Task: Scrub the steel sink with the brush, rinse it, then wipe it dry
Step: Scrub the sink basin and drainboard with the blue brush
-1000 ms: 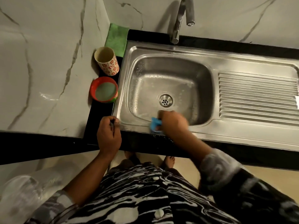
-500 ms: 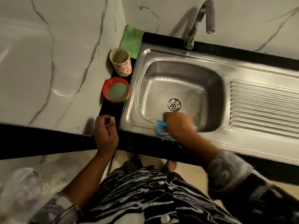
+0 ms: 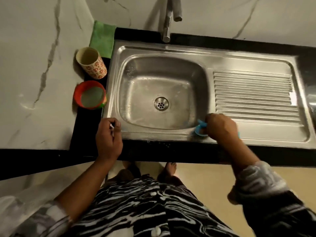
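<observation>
The black surface (image 3: 85,134) runs under both your hands, and the steel sink (image 3: 153,50) set into it fills the space beyond your fingers. Its ribbed drainboard (image 3: 253,93) lies just beyond your right fingers and off to their right.

Your right hand (image 3: 222,127) sits at the near right corner of the basin, with its fingers curled down round the blue brush (image 3: 199,130). The brush pokes out to the left of those fingers and touches the steel where the near rim meets the basin wall.

Your left hand (image 3: 108,139) rests at the sink's near left corner, its fingers curled in at the rim's edge. Something small and pale shows between them, and I cannot tell whether they pinch it.

The green cloth (image 3: 102,38) lies well beyond your left fingers, against the wall. The tap (image 3: 166,23) stands at the far rim, well beyond both sets of fingers and between them. The patterned cup (image 3: 92,64) stands on the near side of the cloth. The red bowl (image 3: 90,94) sits near your left fingers, just beyond them, beside the sink's left rim. The drain (image 3: 161,103) lies between your hands, a little beyond the fingers.
</observation>
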